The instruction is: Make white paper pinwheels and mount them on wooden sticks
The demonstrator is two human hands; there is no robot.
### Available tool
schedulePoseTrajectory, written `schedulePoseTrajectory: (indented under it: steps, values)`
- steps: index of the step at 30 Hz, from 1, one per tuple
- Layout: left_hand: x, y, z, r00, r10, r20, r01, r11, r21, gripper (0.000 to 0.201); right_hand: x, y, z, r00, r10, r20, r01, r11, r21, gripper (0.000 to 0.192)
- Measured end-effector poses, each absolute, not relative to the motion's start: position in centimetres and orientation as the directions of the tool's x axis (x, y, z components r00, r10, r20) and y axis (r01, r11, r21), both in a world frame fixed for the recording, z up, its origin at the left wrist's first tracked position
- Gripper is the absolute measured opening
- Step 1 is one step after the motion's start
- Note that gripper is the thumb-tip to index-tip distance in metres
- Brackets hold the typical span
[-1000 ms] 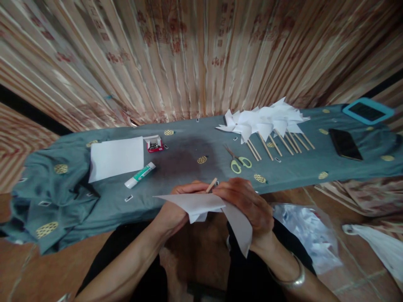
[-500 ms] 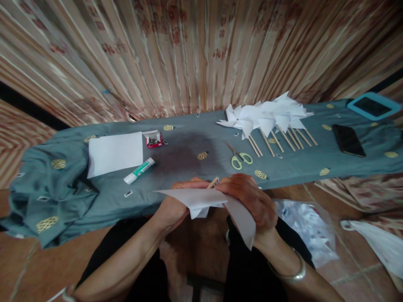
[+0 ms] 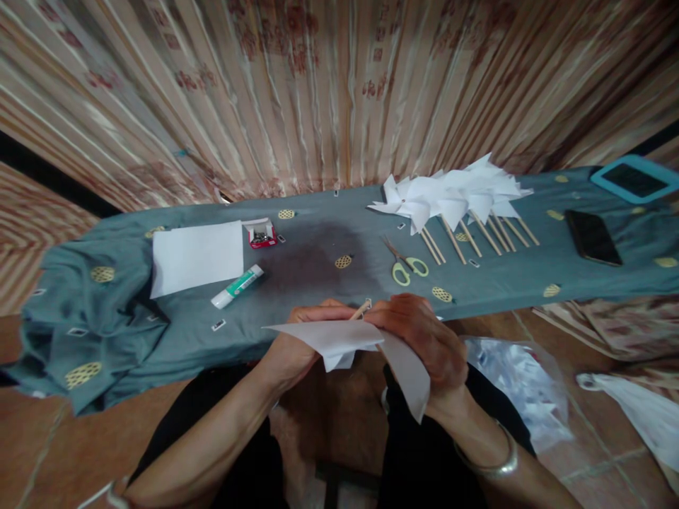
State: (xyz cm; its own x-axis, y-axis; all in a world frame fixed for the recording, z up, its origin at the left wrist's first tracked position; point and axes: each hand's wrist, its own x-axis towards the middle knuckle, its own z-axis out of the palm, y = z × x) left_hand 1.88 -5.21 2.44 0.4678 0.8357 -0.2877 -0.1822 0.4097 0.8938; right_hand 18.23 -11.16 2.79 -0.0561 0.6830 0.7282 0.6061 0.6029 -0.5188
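Observation:
A white paper pinwheel [image 3: 339,338] is held between my two hands, close to the front edge of the cloth-covered table. My left hand [image 3: 302,346] is closed behind the paper, its fingers partly hidden by it. The end of a wooden stick [image 3: 361,309] pokes up between the hands. My right hand [image 3: 419,332] curls over the pinwheel's right side, with one blade hanging down below the palm. Where the stick meets the paper is hidden.
On the grey-green cloth [image 3: 312,283] lie white paper sheets [image 3: 199,258], a red box of pins [image 3: 262,233], a glue stick [image 3: 237,286], scissors [image 3: 404,265], several finished pinwheels [image 3: 450,198], a phone [image 3: 591,237] and a blue-framed tablet [image 3: 636,177]. A plastic bag [image 3: 520,389] sits on the floor.
The view has shifted slightly, so the table things appear a little further right. Both hands keep the same hold on the pinwheel.

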Motion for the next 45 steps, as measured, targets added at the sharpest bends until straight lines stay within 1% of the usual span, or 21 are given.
schedulePoseTrajectory:
  steps: [5,9,14,17,25,28,32,34,36,37,39,40,42,45]
  values:
    - [2.0,-5.2,2.7,0.449,0.84,-0.306,-0.188,0.423,0.887,0.009,18.2,-11.2,2.8,-0.037,0.697,0.716,0.62,0.578,-0.531,0.025]
    - [2.0,-5.2,2.5,0.443,0.843,-0.306,-0.193,0.423,0.885,0.01,18.4,-11.3,2.8,-0.051,0.694,0.718,0.616,0.588,-0.524,0.024]
    - [2.1,-5.2,2.6,0.434,0.846,-0.31,-0.188,0.421,0.887,0.011,18.6,-11.4,2.7,-0.048,0.704,0.709,0.623,0.575,-0.529,0.031]
    - [2.1,-5.1,2.7,0.425,0.849,-0.313,-0.174,0.416,0.893,0.011,18.6,-11.4,2.9,-0.047,0.702,0.711,0.615,0.581,-0.533,0.032]
    - [2.1,-5.2,2.8,0.429,0.838,-0.338,-0.176,0.445,0.878,0.011,18.5,-11.3,3.0,-0.057,0.695,0.716,0.612,0.591,-0.525,0.026]
    - [2.0,-5.2,2.7,0.44,0.834,-0.334,-0.188,0.449,0.874,0.012,18.6,-11.3,2.7,-0.054,0.692,0.72,0.607,0.595,-0.526,0.027]
    - [1.9,-5.2,2.3,0.443,0.836,-0.323,-0.187,0.438,0.879,0.011,18.6,-11.4,2.8,-0.041,0.71,0.703,0.603,0.579,-0.55,0.026]
    - [1.8,-5.2,2.0,0.443,0.841,-0.311,-0.18,0.423,0.888,0.011,18.6,-11.4,3.1,-0.023,0.732,0.681,0.585,0.563,-0.585,0.024]
    - [1.6,-5.2,1.8,0.456,0.843,-0.285,-0.177,0.4,0.899,0.013,18.4,-11.4,3.4,0.03,0.788,0.616,0.533,0.508,-0.676,0.018]
    - [1.5,-5.2,1.8,0.461,0.842,-0.281,-0.169,0.394,0.904,0.013,18.3,-11.4,3.5,0.073,0.828,0.556,0.49,0.456,-0.743,0.014]
    - [1.3,-5.3,1.8,0.465,0.831,-0.304,-0.128,0.403,0.906,0.013,18.0,-11.4,3.5,0.177,0.898,0.402,0.376,0.316,-0.871,0.009]
    - [1.3,-5.3,1.8,0.459,0.828,-0.323,-0.112,0.415,0.903,0.014,17.8,-11.4,3.4,0.227,0.918,0.325,0.313,0.247,-0.917,0.006]
    - [1.3,-5.5,1.9,0.441,0.825,-0.355,-0.106,0.44,0.892,0.017,17.6,-11.3,3.2,0.301,0.931,0.205,0.209,0.145,-0.967,0.009]
    - [1.4,-5.6,1.7,0.421,0.828,-0.371,-0.137,0.462,0.876,0.022,17.4,-11.0,3.0,0.338,0.936,0.099,0.117,0.063,-0.991,0.017]
